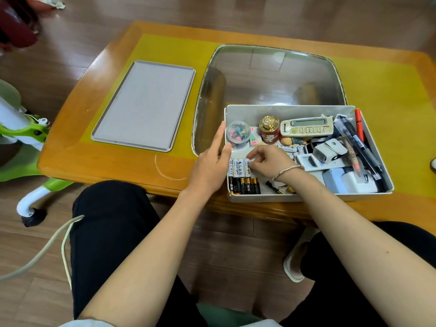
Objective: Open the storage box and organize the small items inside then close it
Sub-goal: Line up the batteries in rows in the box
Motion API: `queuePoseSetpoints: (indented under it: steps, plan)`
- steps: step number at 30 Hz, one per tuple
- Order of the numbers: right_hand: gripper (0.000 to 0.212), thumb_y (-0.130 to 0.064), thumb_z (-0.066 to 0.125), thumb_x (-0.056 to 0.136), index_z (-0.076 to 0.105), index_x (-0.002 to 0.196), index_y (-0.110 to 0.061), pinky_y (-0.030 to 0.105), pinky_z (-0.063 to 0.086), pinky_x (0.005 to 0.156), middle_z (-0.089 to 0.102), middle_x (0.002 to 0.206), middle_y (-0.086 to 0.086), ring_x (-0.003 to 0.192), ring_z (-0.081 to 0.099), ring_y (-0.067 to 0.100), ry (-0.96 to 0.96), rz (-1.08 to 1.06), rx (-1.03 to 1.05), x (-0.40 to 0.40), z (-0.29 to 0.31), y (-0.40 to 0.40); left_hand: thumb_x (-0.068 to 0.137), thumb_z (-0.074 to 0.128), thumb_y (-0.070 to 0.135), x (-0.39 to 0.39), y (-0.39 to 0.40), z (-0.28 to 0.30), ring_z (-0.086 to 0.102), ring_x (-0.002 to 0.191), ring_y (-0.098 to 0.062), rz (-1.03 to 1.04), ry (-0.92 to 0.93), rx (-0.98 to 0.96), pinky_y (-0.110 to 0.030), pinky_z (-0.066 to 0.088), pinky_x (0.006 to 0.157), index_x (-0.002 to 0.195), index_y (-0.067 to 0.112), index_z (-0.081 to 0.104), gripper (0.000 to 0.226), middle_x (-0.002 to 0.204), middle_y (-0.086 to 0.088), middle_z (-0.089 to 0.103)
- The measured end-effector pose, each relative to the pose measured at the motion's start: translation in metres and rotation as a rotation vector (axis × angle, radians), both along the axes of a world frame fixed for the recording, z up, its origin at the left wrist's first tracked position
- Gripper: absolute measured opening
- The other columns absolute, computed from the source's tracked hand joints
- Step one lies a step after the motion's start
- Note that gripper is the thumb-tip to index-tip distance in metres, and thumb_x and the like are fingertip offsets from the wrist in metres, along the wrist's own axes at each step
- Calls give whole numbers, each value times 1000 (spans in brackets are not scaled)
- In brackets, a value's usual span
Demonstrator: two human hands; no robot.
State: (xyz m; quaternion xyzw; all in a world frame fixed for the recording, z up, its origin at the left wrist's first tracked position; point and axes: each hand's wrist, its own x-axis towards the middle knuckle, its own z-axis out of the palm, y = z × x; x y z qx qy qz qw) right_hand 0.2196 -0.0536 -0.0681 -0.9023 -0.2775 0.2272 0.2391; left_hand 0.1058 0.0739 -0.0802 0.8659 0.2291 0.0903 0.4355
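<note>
Basically lining up white batteries (238, 167) in storage box (306, 196), near-left corner: right hand (271, 161) pinching the rightmost one, long axis pointing away; left hand (212, 161) open, bracing the box wall.

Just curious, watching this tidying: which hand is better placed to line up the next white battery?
The right hand, probably. Its fingers already touch the white batteries, with loose ones beside it. The left hand rests against the storage box wall.

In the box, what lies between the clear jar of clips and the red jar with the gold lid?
In the head view, small pink and green erasers or note pads lie between the clip jar and the red jar.
</note>
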Motion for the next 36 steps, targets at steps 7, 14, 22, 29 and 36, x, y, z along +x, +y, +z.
queuePoseSetpoints:
  steps: [7,14,22,29,36]
  plan:
    - [22,-12,61,85,66,106,-17,22,42,75,60,79,-1,76,55,11,11,32,3,-1,1,0,104,26,39,0,0,-1,59,72,-16,2,-5,7,-38,53,57,151,43,4,52,91,-4,64]
    - [27,-18,71,82,66,108,-15,18,37,71,63,79,-6,64,50,-3,-38,128,12,7,19,-14,103,26,41,0,0,1,64,81,-18,-6,7,-8,-47,56,64,150,45,2,52,101,-4,66]
    - [21,-27,78,70,66,86,-22,23,49,70,61,75,-10,73,59,11,-63,438,-524,12,35,-41,103,25,42,-1,1,2,63,85,-19,-3,16,-15,-47,56,69,150,46,2,52,102,-4,66]
    - [13,-28,71,72,69,81,-19,28,54,75,69,86,0,83,63,20,-155,468,-649,10,23,-32,103,26,42,-1,0,3,64,87,-18,-7,13,-30,-47,57,68,149,46,2,52,108,-3,65]
    - [24,-30,70,76,71,91,-12,28,51,78,69,91,8,92,61,25,-260,332,-555,18,20,-38,103,25,42,0,1,1,64,83,-20,-6,7,-23,-47,56,68,149,47,2,52,100,-4,66]
